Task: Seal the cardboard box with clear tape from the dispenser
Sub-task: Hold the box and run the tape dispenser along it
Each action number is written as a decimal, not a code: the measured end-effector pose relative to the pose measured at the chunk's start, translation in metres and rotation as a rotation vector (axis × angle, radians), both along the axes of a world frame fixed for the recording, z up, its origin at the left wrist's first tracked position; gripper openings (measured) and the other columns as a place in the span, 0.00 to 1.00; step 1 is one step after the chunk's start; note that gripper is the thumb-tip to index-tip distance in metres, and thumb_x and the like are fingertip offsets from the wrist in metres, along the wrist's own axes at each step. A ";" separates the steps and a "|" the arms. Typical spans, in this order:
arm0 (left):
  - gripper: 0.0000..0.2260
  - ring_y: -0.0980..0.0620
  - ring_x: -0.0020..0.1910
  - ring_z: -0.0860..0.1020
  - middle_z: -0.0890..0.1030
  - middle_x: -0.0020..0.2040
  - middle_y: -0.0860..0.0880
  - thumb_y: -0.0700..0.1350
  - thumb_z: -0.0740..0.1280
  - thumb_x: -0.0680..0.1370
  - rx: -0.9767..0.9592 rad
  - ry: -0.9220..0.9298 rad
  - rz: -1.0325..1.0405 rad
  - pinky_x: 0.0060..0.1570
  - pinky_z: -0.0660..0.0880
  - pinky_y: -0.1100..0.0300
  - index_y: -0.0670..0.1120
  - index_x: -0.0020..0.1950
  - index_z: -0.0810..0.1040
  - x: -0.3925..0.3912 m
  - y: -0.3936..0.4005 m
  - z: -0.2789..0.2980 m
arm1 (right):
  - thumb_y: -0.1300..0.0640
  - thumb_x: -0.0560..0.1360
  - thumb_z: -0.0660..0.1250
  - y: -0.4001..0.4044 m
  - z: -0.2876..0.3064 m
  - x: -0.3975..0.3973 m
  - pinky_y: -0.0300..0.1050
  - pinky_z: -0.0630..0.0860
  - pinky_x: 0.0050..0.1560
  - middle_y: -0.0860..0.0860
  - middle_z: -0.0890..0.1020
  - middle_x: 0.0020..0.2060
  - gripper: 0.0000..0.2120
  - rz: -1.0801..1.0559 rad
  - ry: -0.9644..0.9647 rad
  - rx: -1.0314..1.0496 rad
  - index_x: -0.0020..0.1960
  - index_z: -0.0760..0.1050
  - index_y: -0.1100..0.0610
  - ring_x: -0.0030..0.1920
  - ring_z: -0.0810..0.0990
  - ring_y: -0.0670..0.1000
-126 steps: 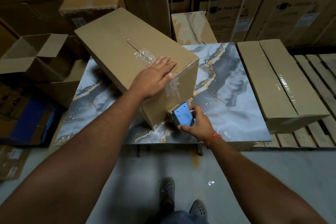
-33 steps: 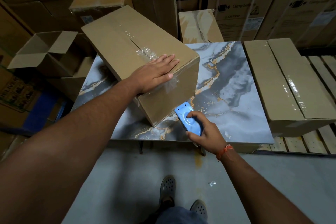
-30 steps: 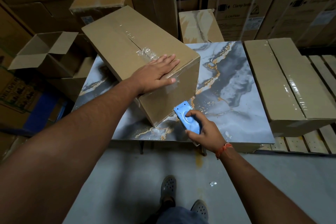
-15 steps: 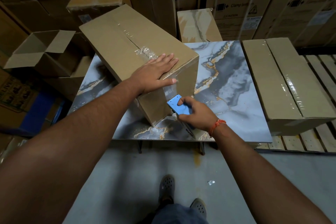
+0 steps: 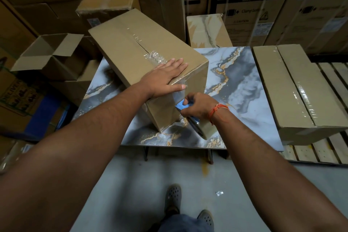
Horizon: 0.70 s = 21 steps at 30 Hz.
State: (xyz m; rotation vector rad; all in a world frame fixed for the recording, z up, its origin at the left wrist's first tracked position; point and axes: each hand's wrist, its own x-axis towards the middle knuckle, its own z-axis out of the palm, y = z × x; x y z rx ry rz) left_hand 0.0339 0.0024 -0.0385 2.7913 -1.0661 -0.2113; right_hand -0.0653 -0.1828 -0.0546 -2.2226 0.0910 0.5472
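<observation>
A long brown cardboard box (image 5: pixel 130 43) lies at an angle on the marble-patterned table (image 5: pixel 244 88). Its top seam carries crumpled clear tape (image 5: pixel 155 56). My left hand (image 5: pixel 165 79) lies flat on the box's near top edge, fingers spread, thumb on the tape folded over the edge. My right hand (image 5: pixel 197 105) grips the blue tape dispenser (image 5: pixel 181 106) and holds it against the box's near end face, below my left thumb. The tape roll (image 5: pixel 197 128) hangs under my wrist, partly hidden.
A taped flat box (image 5: pixel 293 88) lies to the right on wooden slats. An open empty carton (image 5: pixel 47 52) stands at the left. Stacked cartons and washing machine boxes (image 5: pixel 248 0) line the back. My feet (image 5: pixel 173 198) stand on the grey floor before the table.
My right hand has carried the dispenser from the table surface up and left against the box's end face. My left hand has stayed pressed on the box top.
</observation>
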 end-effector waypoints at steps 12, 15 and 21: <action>0.45 0.47 0.83 0.46 0.47 0.85 0.50 0.73 0.53 0.72 0.037 0.003 0.000 0.81 0.50 0.43 0.55 0.84 0.47 -0.006 -0.003 0.007 | 0.55 0.70 0.73 0.010 0.023 0.009 0.50 0.80 0.50 0.55 0.83 0.48 0.14 0.071 0.087 -0.084 0.54 0.79 0.56 0.47 0.82 0.55; 0.45 0.47 0.83 0.46 0.47 0.85 0.51 0.73 0.53 0.72 0.040 0.000 0.010 0.81 0.50 0.43 0.55 0.84 0.47 -0.006 -0.003 0.007 | 0.54 0.70 0.72 0.008 0.019 0.010 0.51 0.81 0.52 0.56 0.83 0.49 0.13 0.072 0.101 -0.107 0.54 0.80 0.57 0.50 0.82 0.57; 0.45 0.47 0.83 0.47 0.48 0.85 0.50 0.74 0.54 0.72 0.029 -0.015 -0.004 0.81 0.49 0.45 0.55 0.84 0.46 0.003 -0.001 0.002 | 0.46 0.69 0.75 -0.032 -0.054 -0.057 0.43 0.74 0.49 0.52 0.82 0.51 0.20 0.095 0.180 -0.225 0.56 0.77 0.54 0.50 0.80 0.53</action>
